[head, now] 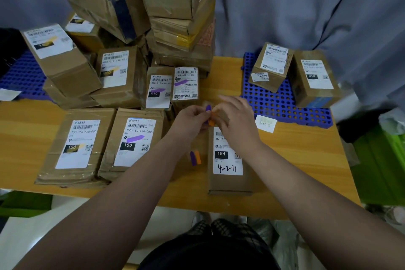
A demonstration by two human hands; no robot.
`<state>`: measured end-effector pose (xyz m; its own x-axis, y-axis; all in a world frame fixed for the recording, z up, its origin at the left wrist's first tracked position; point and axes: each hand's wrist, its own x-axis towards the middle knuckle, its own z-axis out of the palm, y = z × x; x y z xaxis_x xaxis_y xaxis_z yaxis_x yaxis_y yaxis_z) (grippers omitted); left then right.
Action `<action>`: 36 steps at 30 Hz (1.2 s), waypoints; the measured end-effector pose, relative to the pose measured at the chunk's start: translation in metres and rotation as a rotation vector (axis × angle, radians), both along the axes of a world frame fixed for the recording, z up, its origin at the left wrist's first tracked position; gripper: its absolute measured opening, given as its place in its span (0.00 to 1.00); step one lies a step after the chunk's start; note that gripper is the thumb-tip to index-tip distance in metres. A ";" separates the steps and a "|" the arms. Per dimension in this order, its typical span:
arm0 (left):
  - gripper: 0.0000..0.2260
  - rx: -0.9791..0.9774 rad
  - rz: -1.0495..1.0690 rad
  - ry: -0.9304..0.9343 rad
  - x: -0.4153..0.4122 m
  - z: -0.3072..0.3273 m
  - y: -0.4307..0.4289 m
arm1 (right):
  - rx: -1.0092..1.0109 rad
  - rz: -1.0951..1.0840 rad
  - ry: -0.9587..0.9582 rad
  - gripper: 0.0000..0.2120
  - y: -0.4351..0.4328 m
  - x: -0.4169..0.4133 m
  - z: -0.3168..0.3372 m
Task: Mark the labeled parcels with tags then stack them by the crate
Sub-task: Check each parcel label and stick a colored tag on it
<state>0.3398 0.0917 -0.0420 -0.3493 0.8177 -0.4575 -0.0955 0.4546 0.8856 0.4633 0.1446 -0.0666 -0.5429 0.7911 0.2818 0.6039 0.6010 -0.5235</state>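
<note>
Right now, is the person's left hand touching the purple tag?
Touching. The head view shows the left hand pinching the purple tag, which pokes up past its fingertips.

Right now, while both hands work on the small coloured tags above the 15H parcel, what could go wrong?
The left hand pinches a purple tag next to an orange tag where the blurred right hand works; the tags may stick together or crease.
Two loose tags lie by the 15H parcel, close to the left forearm; it could sweep them off.
The tall box stack behind looks uneven and might topple onto the tagged parcels.
</note>
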 end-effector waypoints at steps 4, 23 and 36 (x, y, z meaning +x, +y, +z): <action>0.05 -0.080 -0.024 -0.020 -0.007 -0.004 -0.005 | -0.063 0.047 -0.107 0.03 0.001 0.001 0.007; 0.10 -0.313 -0.357 0.700 -0.031 -0.079 -0.007 | -0.627 -0.365 0.300 0.05 -0.003 0.029 -0.046; 0.15 -0.302 -0.449 0.843 -0.013 -0.097 -0.009 | -0.841 -0.521 0.403 0.07 -0.012 0.046 -0.059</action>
<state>0.3265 0.0823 -0.1394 -0.3428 0.8438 -0.4129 0.7461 0.5116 0.4260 0.5093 0.1330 -0.1252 -0.0703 0.9225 -0.3797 0.3723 -0.3288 -0.8679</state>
